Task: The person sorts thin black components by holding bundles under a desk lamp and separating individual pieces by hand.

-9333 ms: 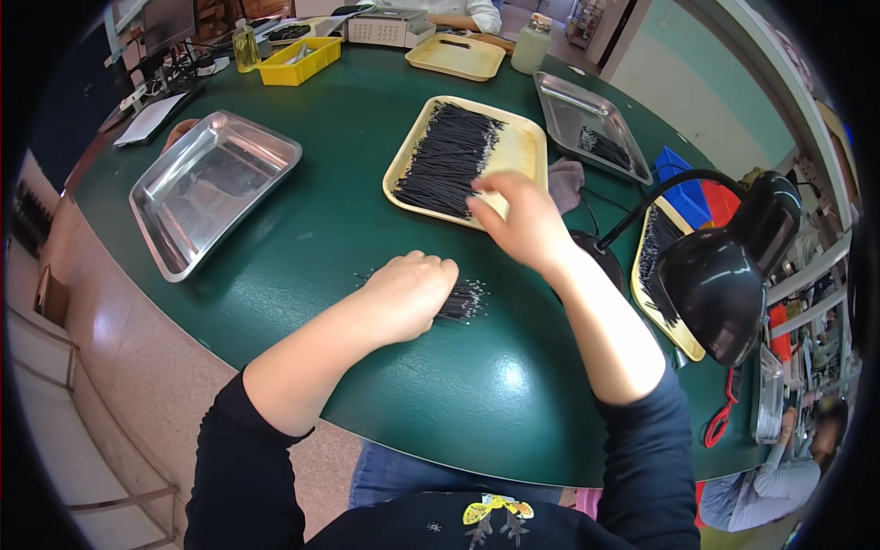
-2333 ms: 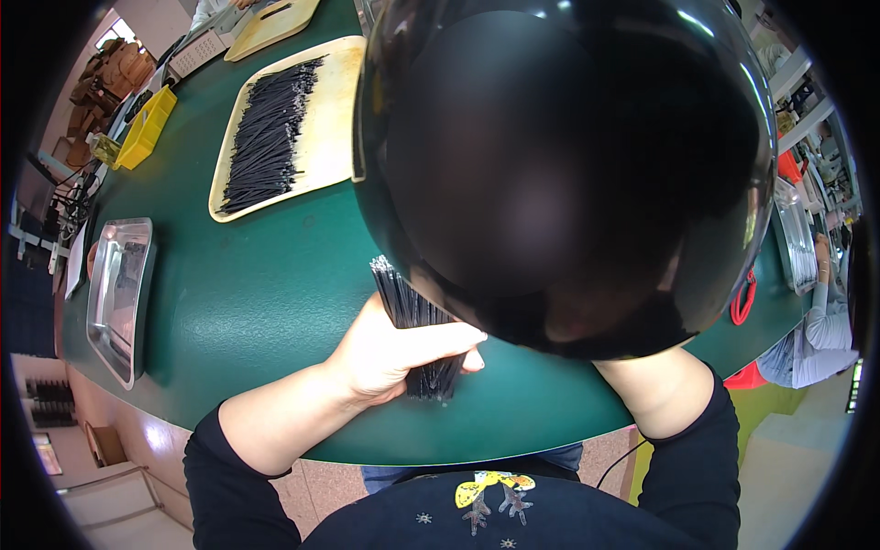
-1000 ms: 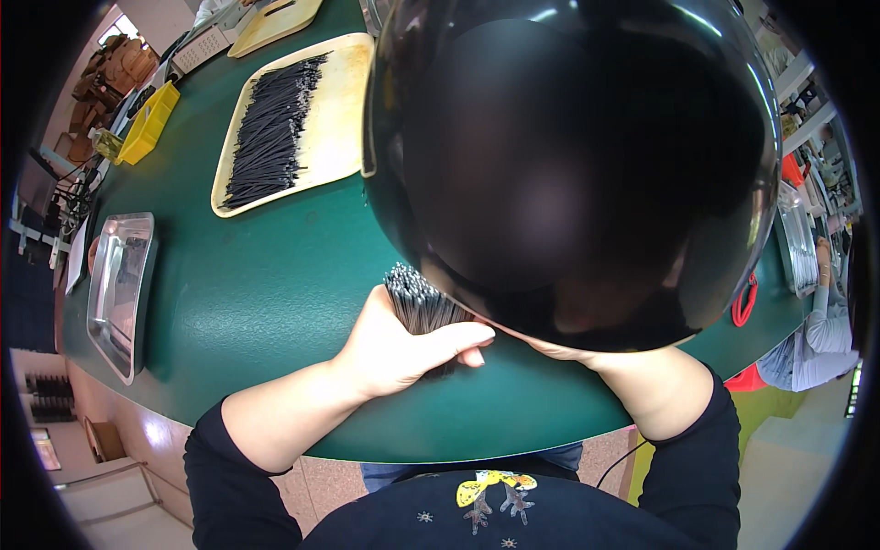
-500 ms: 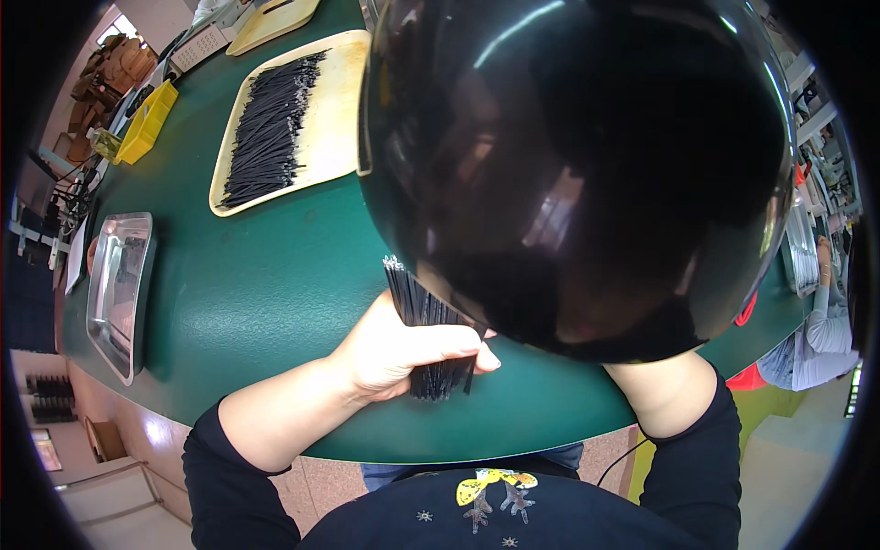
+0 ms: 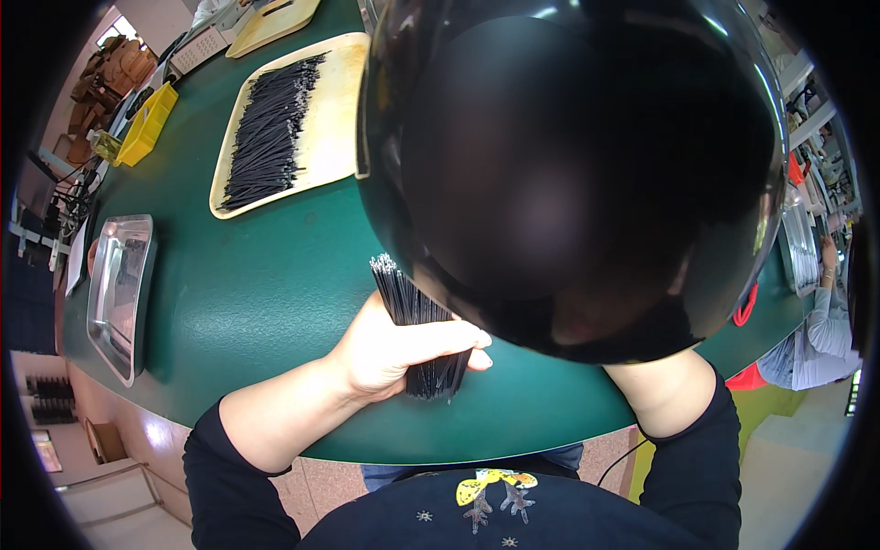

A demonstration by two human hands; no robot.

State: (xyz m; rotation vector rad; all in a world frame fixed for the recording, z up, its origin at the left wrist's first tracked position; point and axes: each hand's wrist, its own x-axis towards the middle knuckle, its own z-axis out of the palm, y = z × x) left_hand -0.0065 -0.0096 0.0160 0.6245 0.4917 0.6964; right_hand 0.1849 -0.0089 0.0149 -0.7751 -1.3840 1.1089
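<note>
My left hand [image 5: 385, 346] is closed round a bundle of thin black wires [image 5: 417, 307], thumb across its front. Bright, silvery tips fan out at the bundle's upper end, and its lower end sticks out below my fist. A large glossy black dome [image 5: 577, 202] hangs close in front of me and covers the bundle's right edge. Of my right arm, only the forearm [image 5: 662, 390] shows; the hand is hidden behind the dome, so what it holds or touches cannot be seen. Farther off, a cream tray [image 5: 335, 119] carries a wide pile of similar black wires [image 5: 270, 128].
Underneath is a green table [image 5: 247, 275]. A clear plastic tray [image 5: 119, 298] stands at the left edge, with a yellow bin [image 5: 148, 126] beyond it. Another cream tray [image 5: 275, 26] lies at the far side. At the right, a co-worker's arm [image 5: 830, 312] shows near clear trays [image 5: 799, 243].
The wire bundle's upper end has tipped a little left and more silvery tips show. My left hand has risen slightly round it. The dome has shifted slightly left, and its reflections have darkened.
</note>
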